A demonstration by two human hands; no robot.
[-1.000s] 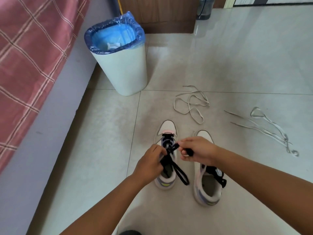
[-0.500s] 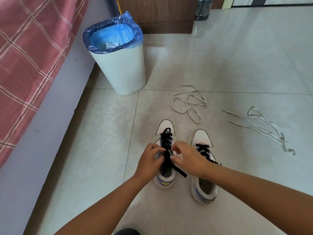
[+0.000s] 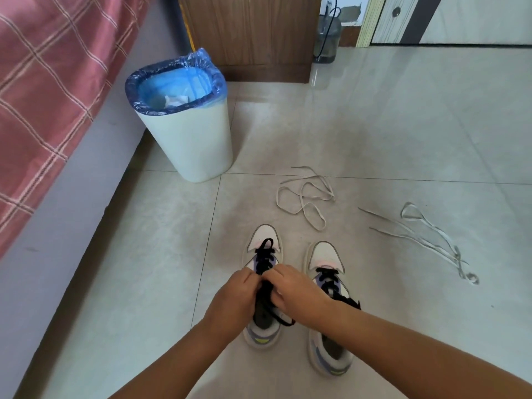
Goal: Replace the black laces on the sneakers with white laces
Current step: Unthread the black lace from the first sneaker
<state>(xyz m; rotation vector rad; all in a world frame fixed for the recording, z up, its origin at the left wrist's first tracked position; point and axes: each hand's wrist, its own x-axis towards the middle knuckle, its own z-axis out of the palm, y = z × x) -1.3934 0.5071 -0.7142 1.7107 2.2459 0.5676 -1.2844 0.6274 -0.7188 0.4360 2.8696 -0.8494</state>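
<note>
Two white sneakers stand side by side on the tiled floor, toes pointing away from me. The left sneaker (image 3: pixel 264 240) has a black lace (image 3: pixel 265 254) through its eyelets. My left hand (image 3: pixel 233 298) and my right hand (image 3: pixel 290 289) meet over its tongue, and both pinch the black lace there. A loose end of that lace trails to the right below my right hand. The right sneaker (image 3: pixel 324 256) carries its own black lace (image 3: pixel 328 279), partly hidden by my right wrist. Two white laces lie on the floor beyond: one (image 3: pixel 305 197) looped, the other (image 3: pixel 423 231) stretched out at right.
A white waste bin (image 3: pixel 193 148) with a blue liner stands to the far left of the shoes. A bed with a red checked cover (image 3: pixel 43 82) runs along the left. A wooden cabinet (image 3: pixel 250 33) and a clear jug (image 3: pixel 326 38) stand at the back.
My right hand has moved left from over the right sneaker to join my left hand on the left sneaker's lace. The view has tilted up a little.
</note>
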